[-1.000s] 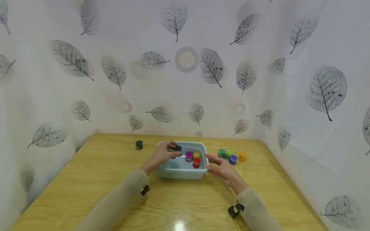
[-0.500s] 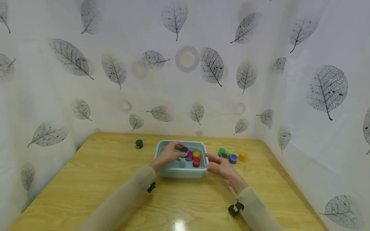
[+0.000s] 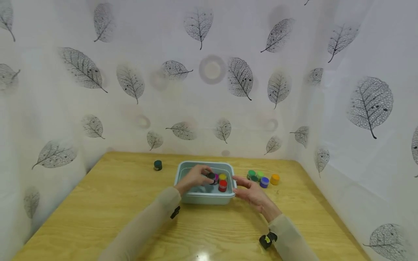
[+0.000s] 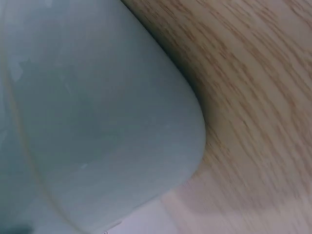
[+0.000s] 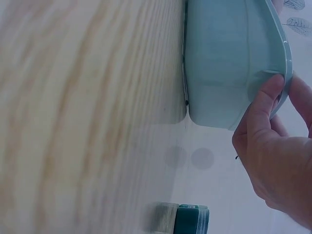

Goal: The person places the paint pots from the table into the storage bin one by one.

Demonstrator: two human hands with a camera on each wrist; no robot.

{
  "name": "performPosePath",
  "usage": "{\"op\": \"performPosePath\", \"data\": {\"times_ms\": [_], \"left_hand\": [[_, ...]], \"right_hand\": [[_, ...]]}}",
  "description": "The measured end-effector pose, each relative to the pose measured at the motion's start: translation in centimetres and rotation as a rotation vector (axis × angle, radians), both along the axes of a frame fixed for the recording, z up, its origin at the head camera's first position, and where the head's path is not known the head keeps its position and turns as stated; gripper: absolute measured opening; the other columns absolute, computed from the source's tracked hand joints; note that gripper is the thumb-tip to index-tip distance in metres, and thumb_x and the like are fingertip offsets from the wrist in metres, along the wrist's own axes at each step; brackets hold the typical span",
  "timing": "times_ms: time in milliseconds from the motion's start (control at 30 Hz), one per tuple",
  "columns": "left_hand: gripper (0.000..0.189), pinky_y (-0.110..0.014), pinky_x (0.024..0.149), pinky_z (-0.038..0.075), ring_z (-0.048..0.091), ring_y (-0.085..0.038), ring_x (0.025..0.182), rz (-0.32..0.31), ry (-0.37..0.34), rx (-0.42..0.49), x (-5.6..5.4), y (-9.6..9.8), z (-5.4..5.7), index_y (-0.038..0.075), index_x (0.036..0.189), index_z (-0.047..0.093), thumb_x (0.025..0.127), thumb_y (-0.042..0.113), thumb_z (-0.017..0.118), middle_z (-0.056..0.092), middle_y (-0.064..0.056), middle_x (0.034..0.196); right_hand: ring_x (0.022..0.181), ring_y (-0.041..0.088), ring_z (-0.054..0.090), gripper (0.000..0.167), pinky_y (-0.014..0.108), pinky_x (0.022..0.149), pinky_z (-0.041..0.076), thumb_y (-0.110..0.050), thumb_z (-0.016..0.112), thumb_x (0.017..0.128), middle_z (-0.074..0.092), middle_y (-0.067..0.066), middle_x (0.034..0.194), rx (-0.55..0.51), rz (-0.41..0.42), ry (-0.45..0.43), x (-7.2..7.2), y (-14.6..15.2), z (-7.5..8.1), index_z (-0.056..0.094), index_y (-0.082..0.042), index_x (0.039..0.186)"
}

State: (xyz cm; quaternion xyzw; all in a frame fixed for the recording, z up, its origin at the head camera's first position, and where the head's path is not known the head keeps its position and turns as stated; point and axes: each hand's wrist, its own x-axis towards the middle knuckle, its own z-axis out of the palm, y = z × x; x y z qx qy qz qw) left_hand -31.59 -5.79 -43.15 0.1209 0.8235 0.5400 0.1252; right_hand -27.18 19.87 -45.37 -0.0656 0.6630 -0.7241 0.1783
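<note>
A pale blue plastic tub (image 3: 205, 200) stands on the wooden table. Inside it, my left hand (image 3: 193, 179) holds a small paint jar with a black lid (image 3: 211, 176), close beside a purple jar (image 3: 217, 178). A yellow jar (image 3: 222, 177) and a red jar (image 3: 222, 186) also sit in the tub. My right hand (image 3: 256, 197) pinches the rim at the tub's right end; in the right wrist view the thumb and fingers lie on either side of that rim (image 5: 287, 53). The left wrist view has only the tub's outer wall (image 4: 122, 112) and table, not the fingers.
Right of the tub is a group of jars: green (image 3: 251, 174), light green (image 3: 259, 175), dark green (image 3: 254, 178), blue (image 3: 264, 182) and orange (image 3: 275, 179). One dark teal jar (image 3: 158, 165) stands alone at the back left. Leaf-patterned curtains (image 3: 212, 105) border the table.
My left hand has carried the black-lidded jar rightward and slightly down inside the tub, up against the purple jar. My right hand has stayed on the rim.
</note>
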Motion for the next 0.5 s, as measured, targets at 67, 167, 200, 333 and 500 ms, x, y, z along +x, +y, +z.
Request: {"op": "performPosePath", "data": {"times_ms": [67,167,200,333,500], "left_hand": [[0.034,-0.043,0.077,0.06,0.066,-0.025,0.081,-0.011,-0.005,0.002,-0.07,-0.03,-0.14,0.003,0.112,0.065,0.08,0.001,0.076,0.066,-0.02,0.109],[0.035,-0.041,0.075,0.06,0.066,-0.024,0.08,-0.033,-0.002,-0.032,-0.2,0.02,-0.34,0.002,0.112,0.065,0.079,0.001,0.077,0.066,-0.019,0.107],[0.035,-0.04,0.074,0.061,0.066,-0.023,0.08,-0.04,-0.003,-0.049,-0.22,0.06,-0.4,0.003,0.112,0.065,0.079,0.001,0.078,0.066,-0.019,0.107],[0.035,-0.038,0.071,0.06,0.065,-0.022,0.082,-0.059,-0.005,-0.117,-0.3,0.34,-0.44,0.005,0.109,0.068,0.076,-0.001,0.079,0.066,-0.017,0.108],[0.036,-0.034,0.066,0.058,0.062,-0.02,0.081,-0.066,-0.002,-0.189,-0.39,0.6,-0.54,0.008,0.106,0.071,0.073,-0.001,0.081,0.067,-0.016,0.112]], "right_hand": [[0.118,0.025,0.059,0.062,0.029,0.093,0.055,-0.001,0.065,0.092,0.036,0.028,0.147,-0.001,0.0,0.0,-0.03,-0.03,-0.06,0.038,-0.001,0.148],[0.117,0.024,0.06,0.063,0.029,0.093,0.056,-0.001,0.065,0.092,0.036,0.028,0.147,0.003,0.002,0.0,-0.05,-0.11,-0.13,0.037,-0.001,0.149],[0.117,0.024,0.06,0.063,0.029,0.093,0.056,-0.002,0.065,0.092,0.036,0.028,0.147,0.007,0.005,0.002,-0.05,-0.11,-0.15,0.037,-0.001,0.149],[0.116,0.023,0.061,0.064,0.028,0.092,0.056,-0.003,0.065,0.093,0.036,0.028,0.147,0.009,0.007,0.002,-0.07,-0.12,-0.14,0.036,-0.002,0.15],[0.115,0.022,0.061,0.064,0.028,0.092,0.056,-0.004,0.065,0.092,0.036,0.028,0.147,0.008,0.007,-0.008,-0.11,-0.02,-0.11,0.036,-0.002,0.149]]}}
